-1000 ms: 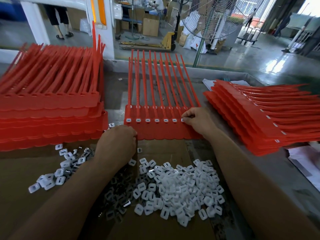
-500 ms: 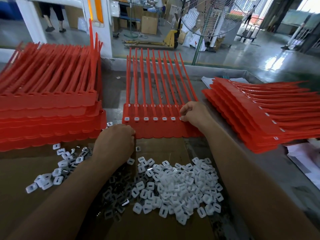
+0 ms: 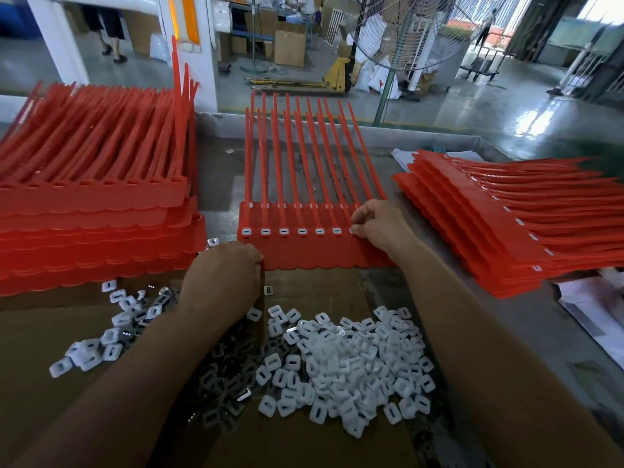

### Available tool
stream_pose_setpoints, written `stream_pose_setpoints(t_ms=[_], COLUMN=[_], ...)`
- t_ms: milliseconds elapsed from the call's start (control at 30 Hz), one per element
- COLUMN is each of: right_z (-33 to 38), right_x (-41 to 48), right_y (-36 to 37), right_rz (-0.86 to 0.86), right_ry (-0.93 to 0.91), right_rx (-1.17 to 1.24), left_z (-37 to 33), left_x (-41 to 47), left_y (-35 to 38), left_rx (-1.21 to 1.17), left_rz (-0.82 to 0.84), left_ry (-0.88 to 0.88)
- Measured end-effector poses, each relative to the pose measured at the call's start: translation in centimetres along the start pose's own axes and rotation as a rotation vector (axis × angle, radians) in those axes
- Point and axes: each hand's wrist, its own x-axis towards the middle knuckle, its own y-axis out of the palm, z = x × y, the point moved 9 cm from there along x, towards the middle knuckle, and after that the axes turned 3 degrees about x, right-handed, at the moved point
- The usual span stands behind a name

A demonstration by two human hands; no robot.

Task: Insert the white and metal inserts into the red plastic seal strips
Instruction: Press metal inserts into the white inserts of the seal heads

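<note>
A red sheet of joined seal strips point(image 3: 305, 246) lies flat in the middle, tails pointing away. White inserts sit in a row of its sockets. My right hand point(image 3: 378, 226) pinches a white insert at the socket near the sheet's right end. My left hand point(image 3: 223, 278) rests curled at the sheet's front left corner; what its fingers hold is hidden. A heap of loose white inserts point(image 3: 344, 363) lies on the brown cardboard point(image 3: 320, 292) between my forearms. Darker metal inserts point(image 3: 223, 376) lie beside my left forearm.
A tall stack of red strip sheets point(image 3: 94, 224) stands at the left. Another fanned stack of red sheets point(image 3: 506, 224) with inserts fitted lies at the right. Papers point(image 3: 587, 305) lie under it. A floor fan point(image 3: 405, 32) stands beyond the table's far edge.
My right hand has stayed at the right end of the sheet, its fingers shifting slightly on the insert. My left hand has barely moved. The camera has tilted a little.
</note>
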Motion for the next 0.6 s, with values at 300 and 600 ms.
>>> stream_pose_setpoints(t_ms=[300, 600], right_z=[2.3, 2.8], right_x=[-2.7, -9.0], right_y=[-1.2, -2.1], right_rz=[0.155, 0.436], right_ry=[-0.143, -0.206], right_rx=[-0.097, -0.287], left_z=[0.0, -0.1], left_x=[0.1, 0.1], left_y=[0.1, -0.1], left_rx=[0.001, 0.052], left_rz=[0.012, 0.004], left_ry=[0.004, 0.011])
